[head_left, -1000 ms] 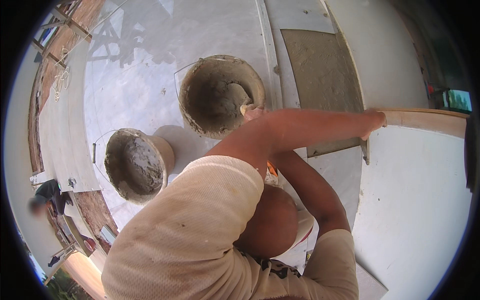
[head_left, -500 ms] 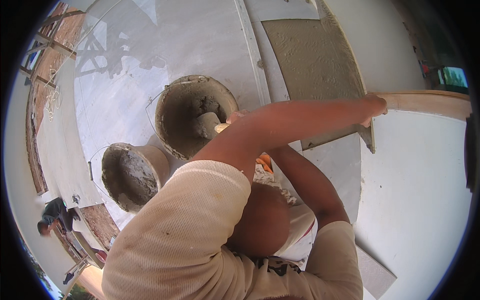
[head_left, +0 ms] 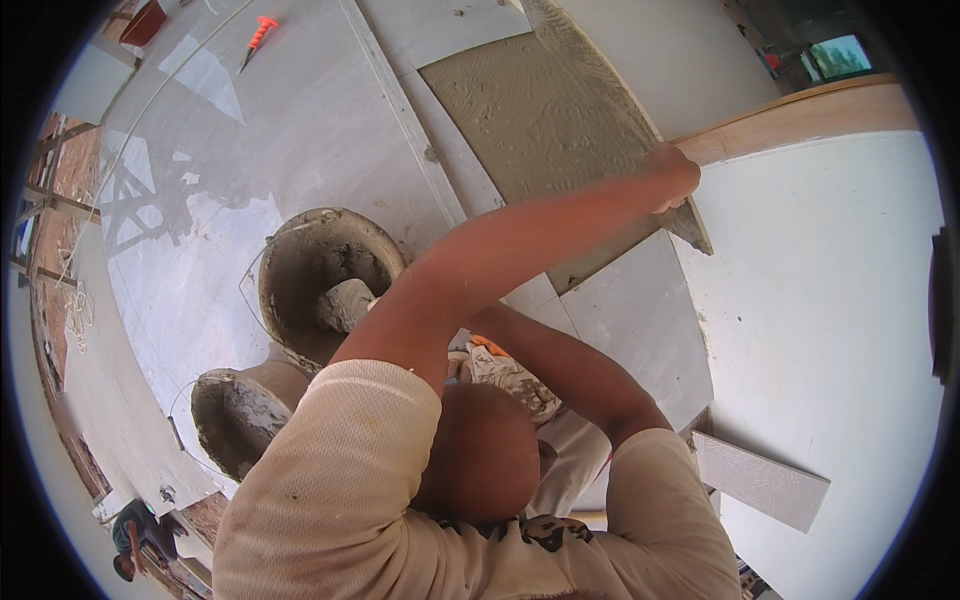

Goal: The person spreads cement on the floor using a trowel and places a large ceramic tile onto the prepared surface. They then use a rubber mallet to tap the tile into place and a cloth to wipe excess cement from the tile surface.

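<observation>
My left arm stretches across to the right, over my right forearm (head_left: 560,365). My left hand (head_left: 672,180) is closed, its fingers curled down at the end of the wooden frame (head_left: 790,125), beside the rough edge strip (head_left: 690,228). Exactly what it grips is hard to see. Wet grey mortar (head_left: 540,120) lies spread on the floor beyond that arm. Inside the larger mortar bucket (head_left: 383,240), a cement-coated trowel (head_left: 345,303) leans with its handle toward me. My right hand is hidden behind my left arm, near that handle.
A smaller bucket (head_left: 275,385) with grey residue stands nearer on the left. Large grey tiles (head_left: 300,130) cover the floor, crossed by a long straight bar (head_left: 395,95). An orange-handled chisel (head_left: 262,32) lies far left. A narrow tile piece (head_left: 765,480) sits at right; another person (head_left: 140,530) is lower left.
The view has turned, shifting the mortar and my left hand leftward in the picture. The chisel has come into view. My right hand, partly visible by the trowel handle before, is now covered.
</observation>
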`<state>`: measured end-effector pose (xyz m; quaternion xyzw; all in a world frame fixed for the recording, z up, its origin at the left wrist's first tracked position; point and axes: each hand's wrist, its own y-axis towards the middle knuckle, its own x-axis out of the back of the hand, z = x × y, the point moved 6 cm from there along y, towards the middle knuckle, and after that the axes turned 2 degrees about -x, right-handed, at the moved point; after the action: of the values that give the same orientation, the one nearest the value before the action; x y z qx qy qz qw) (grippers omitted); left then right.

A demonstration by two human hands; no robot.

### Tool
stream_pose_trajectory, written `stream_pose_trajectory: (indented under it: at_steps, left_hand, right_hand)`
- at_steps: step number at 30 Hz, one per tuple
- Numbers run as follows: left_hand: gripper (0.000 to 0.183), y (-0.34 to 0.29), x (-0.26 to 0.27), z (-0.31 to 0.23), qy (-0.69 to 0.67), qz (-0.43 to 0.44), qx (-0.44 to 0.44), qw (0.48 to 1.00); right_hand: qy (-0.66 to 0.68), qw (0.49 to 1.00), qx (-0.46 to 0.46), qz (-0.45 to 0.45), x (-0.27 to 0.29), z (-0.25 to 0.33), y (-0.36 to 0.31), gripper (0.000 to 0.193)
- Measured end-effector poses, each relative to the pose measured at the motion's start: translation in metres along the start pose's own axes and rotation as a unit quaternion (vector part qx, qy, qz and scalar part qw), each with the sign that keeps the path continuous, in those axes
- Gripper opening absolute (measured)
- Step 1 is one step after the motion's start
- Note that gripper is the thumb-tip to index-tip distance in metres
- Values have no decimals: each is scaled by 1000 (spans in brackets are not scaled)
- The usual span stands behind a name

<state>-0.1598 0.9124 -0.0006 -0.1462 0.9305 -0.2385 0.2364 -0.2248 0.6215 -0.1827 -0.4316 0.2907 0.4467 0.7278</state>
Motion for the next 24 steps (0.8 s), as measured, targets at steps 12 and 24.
stream_pose_trajectory:
  at_steps: [12,24]
  left_hand:
    - [39,95,-55,-48,480,-56,-315,817]
    - [38,116,-101,-76,480,-71,-334,808]
  right_hand:
    - [53,979,-87,176,2,-45,-9,35]
    - [136,969,-154,134,-4,-31,-28,35]
